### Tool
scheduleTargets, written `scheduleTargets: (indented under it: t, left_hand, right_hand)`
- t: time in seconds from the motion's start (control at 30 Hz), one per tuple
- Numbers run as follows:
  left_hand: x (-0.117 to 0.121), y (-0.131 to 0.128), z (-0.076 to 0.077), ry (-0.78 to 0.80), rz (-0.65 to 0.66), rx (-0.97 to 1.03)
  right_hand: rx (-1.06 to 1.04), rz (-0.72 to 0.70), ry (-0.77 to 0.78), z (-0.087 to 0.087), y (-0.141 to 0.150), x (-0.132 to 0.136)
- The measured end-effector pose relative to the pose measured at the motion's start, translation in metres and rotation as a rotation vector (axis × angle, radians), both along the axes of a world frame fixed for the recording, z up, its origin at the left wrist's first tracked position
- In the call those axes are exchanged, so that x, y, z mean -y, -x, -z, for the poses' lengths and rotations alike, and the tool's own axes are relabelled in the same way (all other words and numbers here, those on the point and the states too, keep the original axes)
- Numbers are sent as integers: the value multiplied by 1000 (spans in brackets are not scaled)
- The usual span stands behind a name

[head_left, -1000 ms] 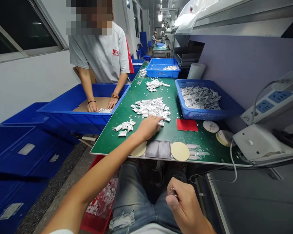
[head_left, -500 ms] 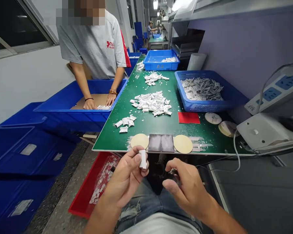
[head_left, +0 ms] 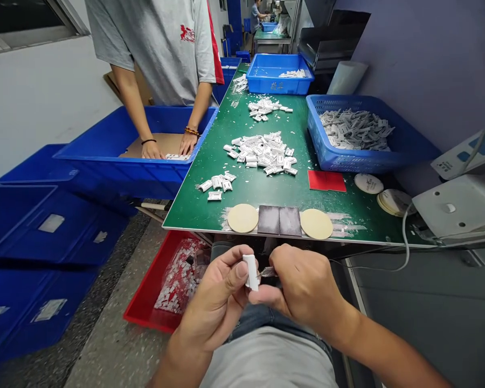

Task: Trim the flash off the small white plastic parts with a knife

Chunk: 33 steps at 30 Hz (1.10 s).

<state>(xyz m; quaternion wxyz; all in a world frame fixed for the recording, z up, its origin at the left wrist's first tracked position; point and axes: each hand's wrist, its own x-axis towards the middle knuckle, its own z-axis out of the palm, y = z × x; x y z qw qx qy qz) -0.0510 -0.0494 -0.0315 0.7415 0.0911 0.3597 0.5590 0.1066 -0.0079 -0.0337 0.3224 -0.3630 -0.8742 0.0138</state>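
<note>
My left hand (head_left: 222,293) pinches a small white plastic part (head_left: 250,272) upright between thumb and fingers, over my lap in front of the table edge. My right hand (head_left: 307,285) is closed round a small knife-like tool, whose thin grey metal blade (head_left: 268,272) points at the part's right side. The fist hides the tool's handle. My right thumb lies by the lower end of the part; whether it touches cannot be made out. Just beyond my hands, two dark abrasive-looking squares (head_left: 279,221) lie between two pale round discs (head_left: 243,218) along the edge.
The green table (head_left: 194,213) bears a large heap of white parts (head_left: 264,152) and a few nearer ones (head_left: 216,183). A blue basket (head_left: 347,159) of parts stands right, beside a red sheet (head_left: 327,181). Below is a red bin (head_left: 145,296). A co-worker's hands (head_left: 188,143) rest in a blue tub.
My right hand has moved left and closed up to the white part, bringing the blade to its side. The left hand still holds the part. The view has tipped downward.
</note>
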Motion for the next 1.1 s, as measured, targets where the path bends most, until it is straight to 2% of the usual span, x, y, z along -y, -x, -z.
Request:
scheduleTargets:
  t: [0.47, 0.83, 1.03, 1.1]
  left_hand:
    - [1, 0, -2, -14, -6, 15]
    - [1, -1, 4, -24, -14, 19]
    - [4, -2, 2, -115, -19, -76]
    - [4, -2, 4, -142, -30, -127]
  right_hand:
    - [-1, 23, -54, 4, 5, 3]
    - [-98, -52, -20, 12, 4, 4]
    - [-283, -149, 103, 18, 2, 6]
    - [-377, -187, 202, 19, 1, 9]
